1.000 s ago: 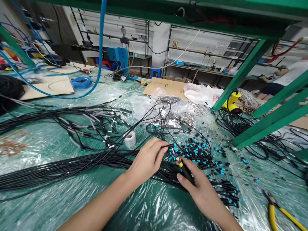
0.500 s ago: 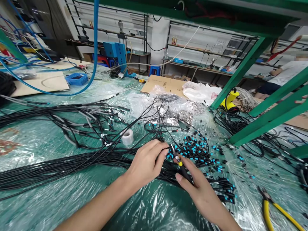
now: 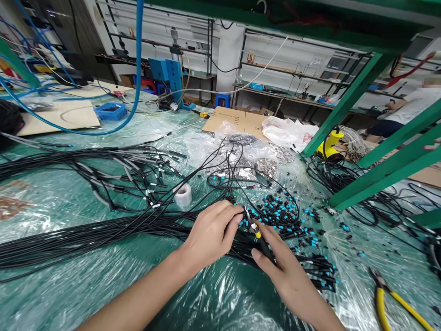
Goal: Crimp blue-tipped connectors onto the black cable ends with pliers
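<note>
My right hand (image 3: 284, 271) pinches a black cable end with a yellow band (image 3: 257, 231) between thumb and forefinger. My left hand (image 3: 212, 236) curls around black cable just beside it, its fingertips almost meeting the yellow-banded end. Black cables run from under both hands in a long bundle (image 3: 96, 241) to the left. A heap of small blue-and-black connectors (image 3: 275, 216) lies just beyond my fingers. More cable ends with blue tips (image 3: 320, 271) fan out below my right hand. A small roll of transparent tape (image 3: 182, 195) stands beyond my left hand.
Yellow-handled pliers (image 3: 382, 301) lie at the lower right on plastic-covered green sheeting (image 3: 69, 294). Green steel frame bars (image 3: 347, 101) cross the upper right. Farther back are a white bag (image 3: 287, 133), cardboard (image 3: 237, 122), a blue crate (image 3: 110, 111) and a co-worker (image 3: 409, 108).
My view has tilted slightly, shifting the background. Both hands stay in nearly the same place, still at the yellow-banded cable end, with my left fingers closer to it.
</note>
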### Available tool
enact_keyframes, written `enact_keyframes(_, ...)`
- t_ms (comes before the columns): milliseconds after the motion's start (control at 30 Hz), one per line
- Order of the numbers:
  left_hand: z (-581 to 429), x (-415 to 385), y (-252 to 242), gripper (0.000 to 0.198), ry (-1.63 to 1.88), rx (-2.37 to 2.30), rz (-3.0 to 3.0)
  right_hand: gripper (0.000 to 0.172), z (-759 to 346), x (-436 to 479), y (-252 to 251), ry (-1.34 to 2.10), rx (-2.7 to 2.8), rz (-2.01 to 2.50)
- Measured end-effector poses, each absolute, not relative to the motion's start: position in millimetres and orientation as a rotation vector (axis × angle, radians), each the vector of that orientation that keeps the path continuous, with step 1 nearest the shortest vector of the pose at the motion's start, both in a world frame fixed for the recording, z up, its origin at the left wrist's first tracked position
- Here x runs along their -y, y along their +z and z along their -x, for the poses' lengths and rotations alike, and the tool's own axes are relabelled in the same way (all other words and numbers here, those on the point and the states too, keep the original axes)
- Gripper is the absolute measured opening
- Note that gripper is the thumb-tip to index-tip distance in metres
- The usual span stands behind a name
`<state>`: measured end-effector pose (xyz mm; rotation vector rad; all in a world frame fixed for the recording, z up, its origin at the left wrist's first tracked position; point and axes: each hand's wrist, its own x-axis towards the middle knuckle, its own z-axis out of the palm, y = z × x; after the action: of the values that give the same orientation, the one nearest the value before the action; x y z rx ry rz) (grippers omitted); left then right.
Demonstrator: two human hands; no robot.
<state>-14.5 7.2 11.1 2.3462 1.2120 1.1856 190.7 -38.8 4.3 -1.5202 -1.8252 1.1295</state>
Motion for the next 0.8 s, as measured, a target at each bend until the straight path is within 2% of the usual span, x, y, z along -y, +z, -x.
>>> enact_keyframes(800,13.4,-4.6,13.7,0.022,1.159,-1.221,-2.383,0.055,-187.9,39.8,8.8,1.144,1.829,1.505)
